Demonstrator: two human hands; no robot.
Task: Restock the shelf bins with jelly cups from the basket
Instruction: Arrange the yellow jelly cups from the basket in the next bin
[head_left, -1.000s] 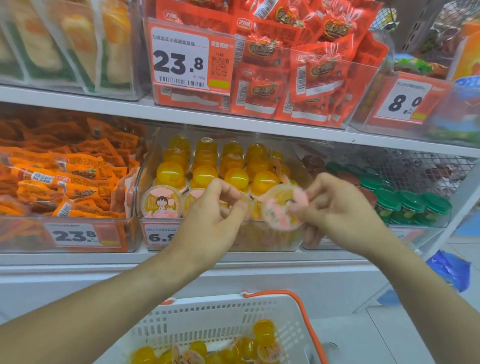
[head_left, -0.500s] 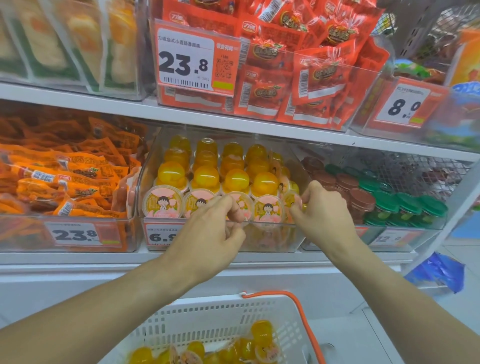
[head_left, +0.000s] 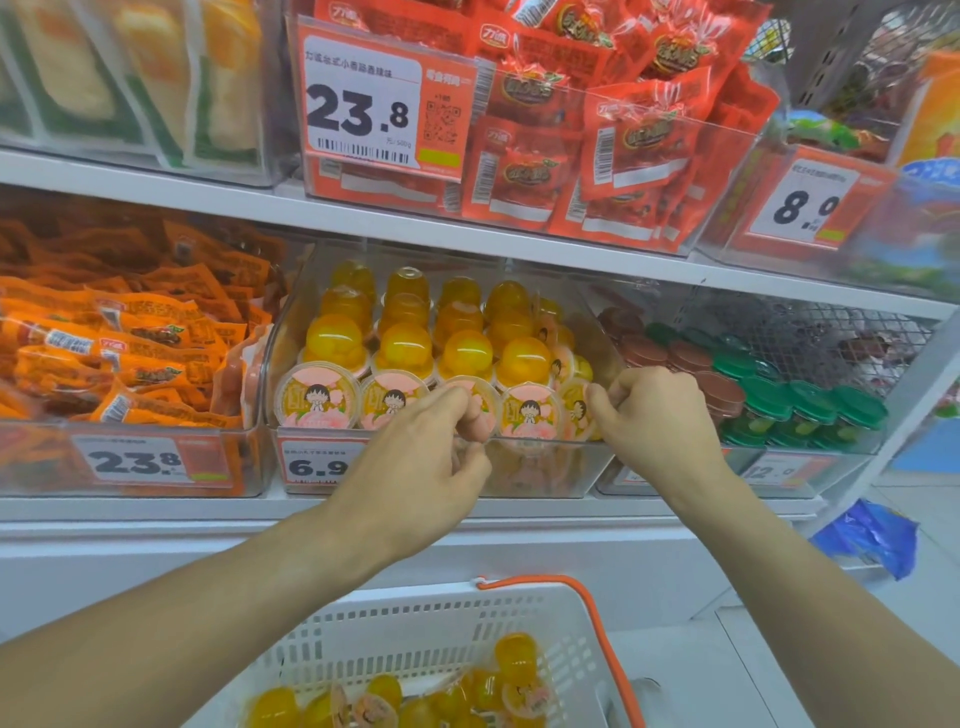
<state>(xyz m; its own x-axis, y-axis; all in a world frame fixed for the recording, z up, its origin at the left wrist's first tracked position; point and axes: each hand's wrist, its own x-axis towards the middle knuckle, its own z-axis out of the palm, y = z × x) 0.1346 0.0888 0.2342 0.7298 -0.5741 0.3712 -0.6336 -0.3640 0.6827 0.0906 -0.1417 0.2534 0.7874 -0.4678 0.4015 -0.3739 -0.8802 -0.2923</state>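
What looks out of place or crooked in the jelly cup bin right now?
Mostly tidy: the front row of jelly cups faces lid-out in the clear bin. The odd spot is the right end, where a few cups are wedged sideways against the wall, beside the right hand. Nothing looks spilled or damaged.

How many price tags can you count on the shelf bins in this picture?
5: upper shelf, the upper 23.8 tag and the 8.0 tag; lower shelf, the lower 23.8 tag, the 6.9 tag and the 12.0 tag. More may lie out of view.
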